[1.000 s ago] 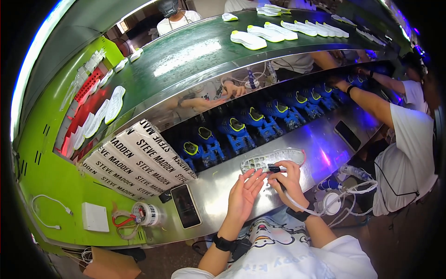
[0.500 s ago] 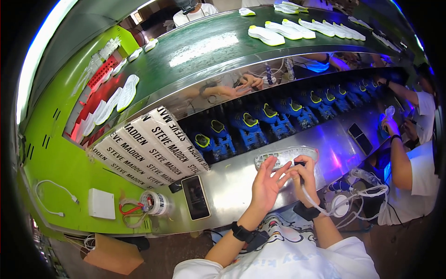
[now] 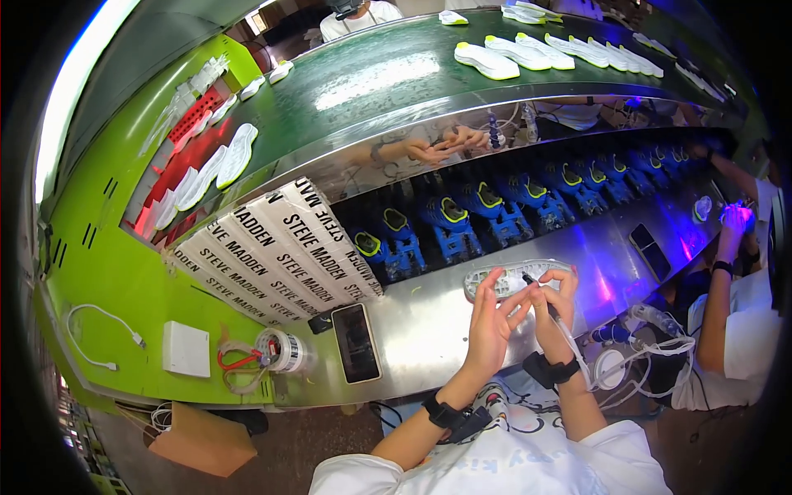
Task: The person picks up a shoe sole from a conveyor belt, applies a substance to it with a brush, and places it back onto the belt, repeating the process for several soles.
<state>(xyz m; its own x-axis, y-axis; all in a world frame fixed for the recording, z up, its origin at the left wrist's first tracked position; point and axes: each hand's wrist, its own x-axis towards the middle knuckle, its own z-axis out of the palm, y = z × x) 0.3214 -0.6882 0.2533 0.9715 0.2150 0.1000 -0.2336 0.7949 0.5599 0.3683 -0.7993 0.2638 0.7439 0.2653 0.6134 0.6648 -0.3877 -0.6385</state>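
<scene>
At the tabletop's [image 3: 429, 338] left end, green panel [image 3: 124, 289] alongside: white cable [image 3: 91, 334], small white box [image 3: 186, 349], red-handled scissors [image 3: 235, 360], tape roll [image 3: 286, 351]. Wrapped carton [image 3: 276, 256], white with dark lettering, stands behind these, toward the far edge. Phone [image 3: 356, 342] lies flat right of the roll, nearer the front edge. From beside the carton, a row of blue shoes [image 3: 450, 216] runs rightward in a dark trough past the far edge.

Mid-tabletop: left hand [image 3: 487, 334] raised, palm and fingers spread, nothing seen in it; its fingertips come close to the right hand, contact unclear. Pale lattice sole [image 3: 513, 273] lies just beyond both hands, toward the far edge, long axis left to right and roughly along that edge. Right hand [image 3: 554, 318] has its grip pinched on a dark pen-like tool [image 3: 529, 280], tip pointing up-left over the sole's middle; whether it touches, cannot tell. Sole extends either side of that tip. Right hand judged the nearer, by way of the tool.

Clear tube [image 3: 575, 342] trails from the tool toward tangled tubing [image 3: 664, 351] off the front edge. Farther right: second phone [image 3: 649, 252] on the tabletop, then a co-worker's hand [image 3: 734, 218] under violet light.
</scene>
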